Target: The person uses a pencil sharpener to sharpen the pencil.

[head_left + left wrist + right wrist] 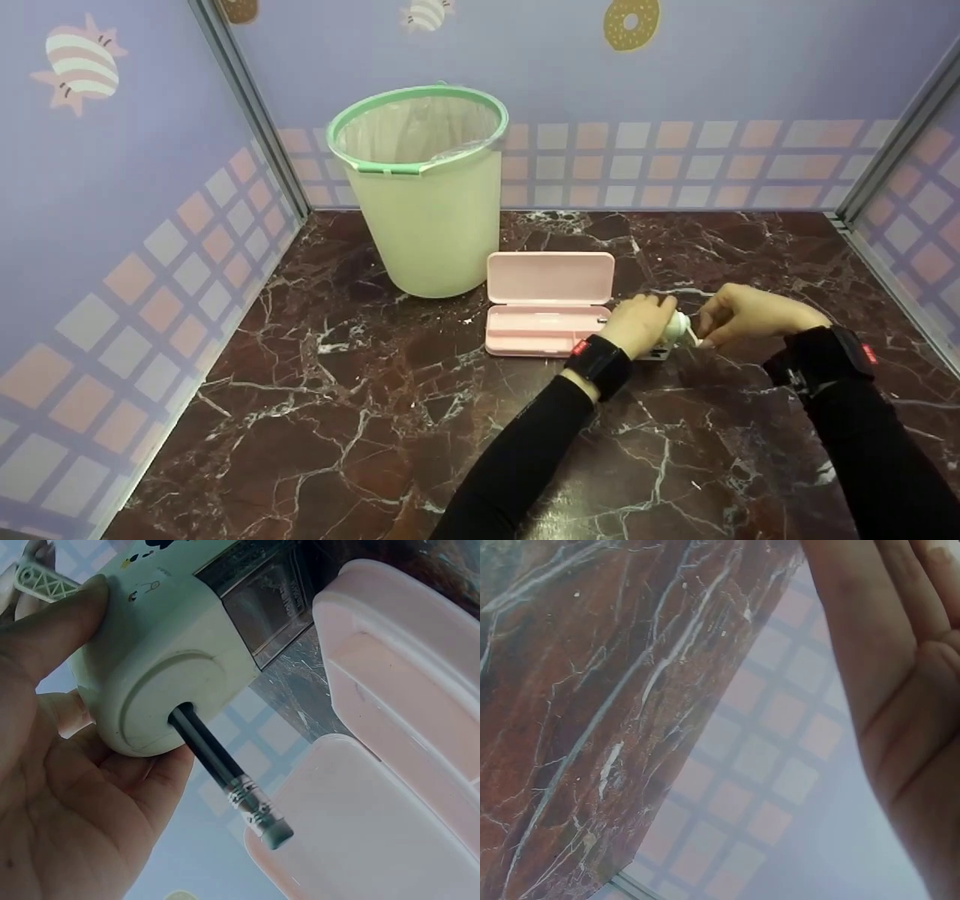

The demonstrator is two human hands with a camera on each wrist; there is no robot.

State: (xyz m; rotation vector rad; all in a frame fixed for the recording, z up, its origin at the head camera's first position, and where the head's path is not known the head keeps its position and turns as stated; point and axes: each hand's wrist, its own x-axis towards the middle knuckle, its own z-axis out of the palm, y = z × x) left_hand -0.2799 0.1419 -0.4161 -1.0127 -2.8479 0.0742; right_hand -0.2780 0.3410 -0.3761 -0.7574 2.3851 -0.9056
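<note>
My left hand [637,324] grips a pale hand-crank pencil sharpener [169,630] from above, thumb on one side and fingers round the other. A black pencil [210,744] sticks out of the round hole in its face, its metal band and eraser end outward. At the sharpener's far side is the crank [46,585]. In the head view my right hand [750,313] pinches the crank's end with thumb and fingers; its palm edge shows in the right wrist view, its grip does not. A pink pencil case [551,279] lies with its lid up, left of the sharpener.
A tall pale-green bin [431,217] with a green rim and a clear liner stands behind and left of the pencil case. Patterned panels [705,90] border the dark marble tabletop [360,450] at the back and both sides.
</note>
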